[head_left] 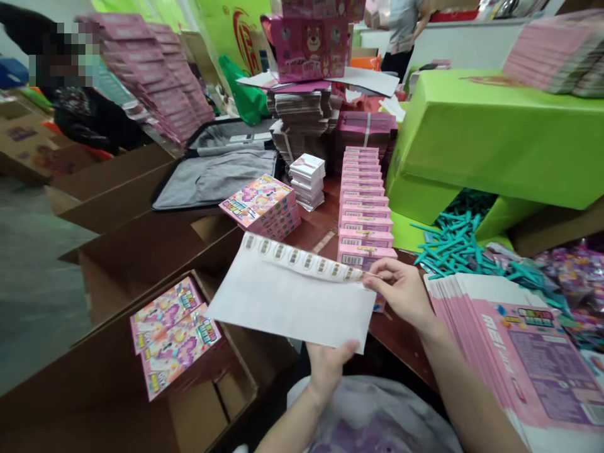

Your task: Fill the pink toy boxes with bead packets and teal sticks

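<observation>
My left hand [330, 365] grips the near edge of a white sticker sheet [287, 296] that carries a row of round stickers along its far edge. My right hand [401, 286] pinches the right end of that sticker row, at the sheet's far right corner. Just beyond the sheet stands a row of pink boxes [364, 207] on the brown table [316, 229]. A small stack of colourful pink boxes [264, 204] lies to the left of that row.
An open brown carton [117, 377] at lower left holds colourful boxes [172, 333]. Flat pink box blanks [528, 352] fan out at right, with teal plastic sticks [457, 248] and a green box [500, 132] behind. A person in black [89, 113] sits far left; another stands far back.
</observation>
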The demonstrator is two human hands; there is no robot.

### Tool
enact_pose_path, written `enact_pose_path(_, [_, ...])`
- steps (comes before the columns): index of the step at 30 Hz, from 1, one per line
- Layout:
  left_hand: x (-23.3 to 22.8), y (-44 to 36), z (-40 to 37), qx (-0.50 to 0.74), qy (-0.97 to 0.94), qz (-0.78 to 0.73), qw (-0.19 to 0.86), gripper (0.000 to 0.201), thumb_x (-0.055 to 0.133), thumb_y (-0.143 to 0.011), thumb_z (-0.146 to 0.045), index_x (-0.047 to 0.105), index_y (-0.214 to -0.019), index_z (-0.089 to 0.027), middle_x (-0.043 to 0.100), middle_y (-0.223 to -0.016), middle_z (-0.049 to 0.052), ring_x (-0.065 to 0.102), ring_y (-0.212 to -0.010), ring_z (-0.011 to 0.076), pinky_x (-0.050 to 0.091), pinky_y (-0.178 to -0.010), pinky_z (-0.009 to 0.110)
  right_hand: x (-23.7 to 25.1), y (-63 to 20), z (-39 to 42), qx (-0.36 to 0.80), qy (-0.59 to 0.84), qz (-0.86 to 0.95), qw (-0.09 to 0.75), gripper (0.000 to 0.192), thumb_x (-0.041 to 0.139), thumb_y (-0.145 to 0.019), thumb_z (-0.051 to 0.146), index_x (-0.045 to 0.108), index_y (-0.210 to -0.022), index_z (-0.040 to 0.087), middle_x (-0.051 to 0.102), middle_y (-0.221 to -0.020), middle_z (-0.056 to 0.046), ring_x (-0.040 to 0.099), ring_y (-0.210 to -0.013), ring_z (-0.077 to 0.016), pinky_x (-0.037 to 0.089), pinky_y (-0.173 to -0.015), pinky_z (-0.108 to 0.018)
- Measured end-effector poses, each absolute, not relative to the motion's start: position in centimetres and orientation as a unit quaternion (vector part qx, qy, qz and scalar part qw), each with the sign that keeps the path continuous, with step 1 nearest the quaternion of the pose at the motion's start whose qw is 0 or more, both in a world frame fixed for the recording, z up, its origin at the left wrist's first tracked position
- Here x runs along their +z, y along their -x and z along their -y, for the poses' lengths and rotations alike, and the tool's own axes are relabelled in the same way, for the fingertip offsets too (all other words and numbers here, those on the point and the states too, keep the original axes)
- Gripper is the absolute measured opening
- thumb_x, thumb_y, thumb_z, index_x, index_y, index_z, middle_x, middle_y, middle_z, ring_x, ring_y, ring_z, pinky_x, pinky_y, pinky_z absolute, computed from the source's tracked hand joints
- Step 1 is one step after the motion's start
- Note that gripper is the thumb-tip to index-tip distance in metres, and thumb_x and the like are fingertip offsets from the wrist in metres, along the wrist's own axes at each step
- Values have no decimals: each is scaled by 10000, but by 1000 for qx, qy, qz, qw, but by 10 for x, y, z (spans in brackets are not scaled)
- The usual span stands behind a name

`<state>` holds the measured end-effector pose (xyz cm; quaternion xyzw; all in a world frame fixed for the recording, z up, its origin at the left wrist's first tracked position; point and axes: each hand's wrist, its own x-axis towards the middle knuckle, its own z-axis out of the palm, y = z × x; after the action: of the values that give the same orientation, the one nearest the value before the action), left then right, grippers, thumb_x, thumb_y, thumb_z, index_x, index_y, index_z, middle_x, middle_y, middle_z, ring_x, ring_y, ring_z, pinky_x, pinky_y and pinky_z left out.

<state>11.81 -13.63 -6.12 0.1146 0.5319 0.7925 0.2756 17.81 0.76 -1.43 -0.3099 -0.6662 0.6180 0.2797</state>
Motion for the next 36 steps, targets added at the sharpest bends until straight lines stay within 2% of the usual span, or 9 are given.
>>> enact_pose_path(3, [-38,-96,115,834,17,-500,235,642,840,-563,-340,568,-1115,-154,685,-1008,91,661,-940,226,520,-871,337,-16,-170,2,616,278,696,244,229,731,-697,325,564,-703,169,632,-573,13,590,-526,-120,431,-494,-198])
enact_pose_path(6, [-25,-77,98,854,80,-463,224,534,816,-584,-198,612,-1076,-155,692,-1045,74,670,-917,188,537,-834,288,-21,-167,6,568,259,734,266,182,722,-732,298,588,-720,175,659,-626,8,630,-576,-135,477,-538,-216])
enact_pose_path(11, [-35,-72,81,861,113,-439,231,483,738,-679,-115,606,-1143,-139,659,-1157,101,654,-1005,202,531,-900,329,-34,-165,5,292,178,829,442,177,707,-756,159,671,-925,197,715,-954,-53,668,-872,-183,510,-831,-337])
enact_pose_path(14, [-42,-72,77,859,113,-441,232,493,729,-702,-118,592,-1176,-125,636,-1206,120,626,-1080,222,513,-946,354,-37,-165,4,152,114,866,463,190,635,-787,65,657,-926,193,712,-956,-57,655,-855,-170,463,-877,-385])
enact_pose_path(17, [-43,-70,73,857,110,-446,233,512,719,-716,-111,575,-1207,-126,621,-1237,122,615,-1107,226,509,-958,356,-34,-163,3,79,133,879,451,154,652,-774,88,636,-877,201,711,-949,-31,625,-859,-189,398,-924,-447])
enact_pose_path(22, [-40,-69,69,864,108,-444,214,510,720,-714,-99,576,-1203,-120,614,-1254,123,631,-1079,214,536,-909,309,-25,-158,-2,129,167,871,443,155,657,-762,146,614,-894,216,697,-840,7,595,-832,-179,342,-992,-473])
enact_pose_path(27, [-40,-67,69,870,106,-439,199,537,722,-710,-86,565,-1222,-124,617,-1254,116,628,-1089,201,533,-912,282,-27,-158,-11,167,192,870,421,299,653,-766,189,605,-1061,202,688,-969,-47,604,-922,-211,346,-989,-478])
enact_pose_path(32, [-42,-63,68,867,113,-449,182,504,726,-708,-82,586,-1191,-116,624,-1244,115,617,-1113,206,510,-959,306,-33,-159,-9,192,190,870,412,75,655,-783,167,643,-832,222,698,-851,1,613,-842,-186,352,-974,-460])
enact_pose_path(36, [-47,-55,66,867,108,-451,180,518,730,-712,-88,581,-1206,-127,609,-1269,109,599,-1143,210,478,-1008,339,-21,-162,-5,172,141,867,445,124,621,-806,106,641,-805,228,699,-827,25,616,-822,-166,318,-1021,-476])
